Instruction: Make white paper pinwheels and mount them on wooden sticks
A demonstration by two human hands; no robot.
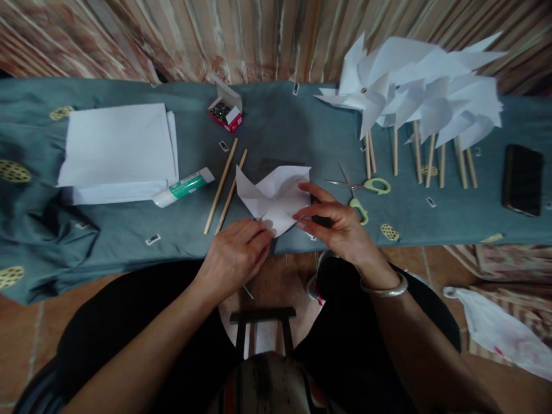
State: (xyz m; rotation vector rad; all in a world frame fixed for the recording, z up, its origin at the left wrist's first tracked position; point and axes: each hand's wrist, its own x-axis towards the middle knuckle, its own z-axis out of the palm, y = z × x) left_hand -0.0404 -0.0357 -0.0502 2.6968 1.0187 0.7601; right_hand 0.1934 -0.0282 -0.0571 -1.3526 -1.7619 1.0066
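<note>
Head view, 1 frame. Grey-blue cloth (302,132) covers the work surface.

Left hand (235,256): at the near edge of the cloth, fingers curled closed, tips pinching the near corner of the folded white paper (276,195). Narrow grip, holding paper.

Right hand (340,227): at 3 o'clock of the left hand. Thumb and forefinger pinch the right near edge of the same paper; the other fingers are loosely spread. A metal bangle (386,289) sits on the wrist.

Folded white paper: lies near the middle of the cloth's near edge, between both hands, its flaps creased toward the centre in a partial pinwheel shape. The far flaps rest on the cloth.

Surroundings, taken from the paper:
- 2 wooden sticks (224,187) at 9 o'clock, just beside it, lying slanted.
- Glue tube (184,187) further out at 9 o'clock, white with green band, touching the stack of white sheets (118,149).
- Small red box (225,109) at 11 o'clock, lid open; contents too small to identify.
- Scissors (364,192) at 3 o'clock, green handles, blades slightly apart, just beyond the right hand.
- Finished paper pinwheels (422,98) at 2 o'clock, a cluster lying on sticks; exact count cannot be told.
- Dark phone (522,179) far out at 3 o'clock, well apart.
- White plastic bag (500,330) at 4 o'clock, on the floor.
</note>
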